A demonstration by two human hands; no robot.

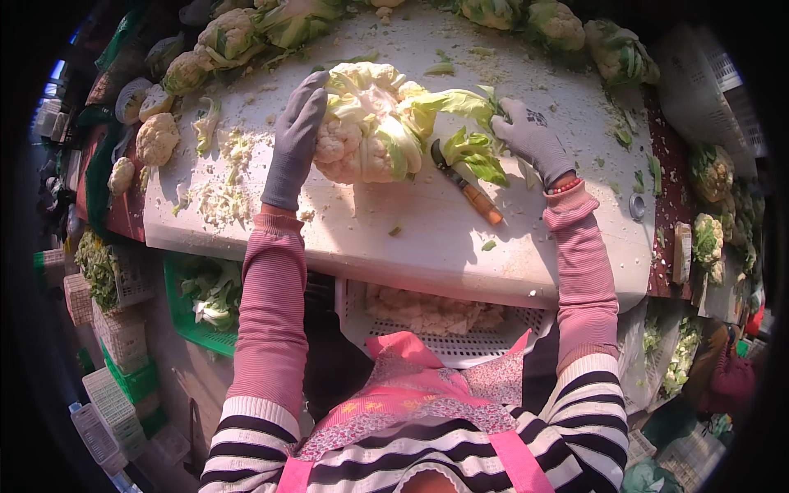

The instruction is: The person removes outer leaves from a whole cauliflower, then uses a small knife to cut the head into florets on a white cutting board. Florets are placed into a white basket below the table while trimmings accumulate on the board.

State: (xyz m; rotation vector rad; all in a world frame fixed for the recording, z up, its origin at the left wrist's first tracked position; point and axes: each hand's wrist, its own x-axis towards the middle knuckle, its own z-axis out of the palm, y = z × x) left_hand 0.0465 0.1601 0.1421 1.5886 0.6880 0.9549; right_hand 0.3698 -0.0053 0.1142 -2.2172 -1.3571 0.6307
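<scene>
A large cauliflower head (360,145) sits on the white board (382,215), its cut stem side facing up and some pale leaves still around it. My left hand (298,135), in a grey glove, presses flat along its left side. Between the thumb and fingers of my gloved right hand (531,132) is the tip of a long green leaf (462,103), which stretches across to the cauliflower. Below that leaf lies a loose cauliflower leaf (474,157). A knife with a short curved blade and a wooden handle (478,200) rests on the board, touched by neither hand.
Leafy cauliflowers (619,52) line the board's far edge; trimmed cauliflower (157,138) lies left. Crumbs and leaf scraps (222,203) litter the board. Under its near edge stand a white basket (444,342) of florets and a green crate (185,314) of leaves.
</scene>
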